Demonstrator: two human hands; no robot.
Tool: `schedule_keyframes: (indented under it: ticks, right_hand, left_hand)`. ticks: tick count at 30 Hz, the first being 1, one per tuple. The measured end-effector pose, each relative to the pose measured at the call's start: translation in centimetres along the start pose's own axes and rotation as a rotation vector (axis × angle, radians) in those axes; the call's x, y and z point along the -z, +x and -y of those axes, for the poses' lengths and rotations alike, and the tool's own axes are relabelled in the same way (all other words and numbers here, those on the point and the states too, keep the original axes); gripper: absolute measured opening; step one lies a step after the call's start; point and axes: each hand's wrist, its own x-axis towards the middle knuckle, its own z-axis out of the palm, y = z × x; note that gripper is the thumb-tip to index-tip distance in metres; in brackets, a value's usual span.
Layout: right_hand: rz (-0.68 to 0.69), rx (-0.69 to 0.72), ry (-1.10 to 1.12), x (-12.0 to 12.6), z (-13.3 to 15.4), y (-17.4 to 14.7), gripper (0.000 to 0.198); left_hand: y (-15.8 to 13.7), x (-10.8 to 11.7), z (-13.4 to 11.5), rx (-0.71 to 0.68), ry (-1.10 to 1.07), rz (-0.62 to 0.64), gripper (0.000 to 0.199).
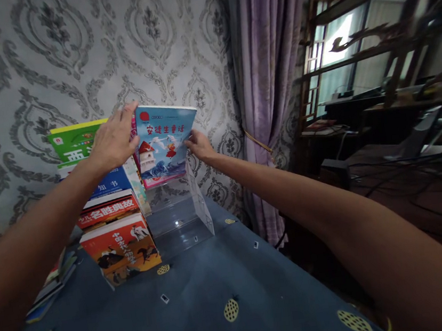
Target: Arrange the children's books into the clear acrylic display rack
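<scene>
A blue children's book [166,142] with red Chinese lettering stands upright at the back of a clear acrylic tiered book rack [179,219]. My right hand [201,146] grips its right edge, thumb in front. At its upper left corner, my left hand [116,135] is closed on the edge, the fingers partly hidden. A pink-edged book [154,183] shows just behind and below the blue one. Left of it, the rack's tiers hold a green book [69,146], a dark blue book [112,183], a red book [108,211] and an orange book [122,250] in front.
The rack stands on a table with a dark blue pineapple-print cloth [205,296]. More books [53,288] lie stacked at the left, partly behind my left arm. Patterned wallpaper and a purple curtain [262,74] rise behind. At the right are wooden shelving [353,63] and a cable-strewn desk.
</scene>
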Motion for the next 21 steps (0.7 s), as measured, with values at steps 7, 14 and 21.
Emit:
schedule_keyframes:
  ticks: [7,14,21]
  right_hand:
    - [-0.004,-0.003,-0.051,0.1,1.3,0.9,0.028]
    - [0.032,-0.033,-0.144,-0.8,1.4,0.2,0.022]
    - [-0.018,-0.064,-0.152,-0.9,1.3,0.1,0.047]
  left_hand:
    - [1.2,-0.5,0.6,0.134,0.087,-0.018,0.052]
    - [0.5,-0.7,1.4,0.108,0.203,-0.038,0.035]
    - [1.7,-0.1,3.6,0.037,0.288,-0.017,0.054]
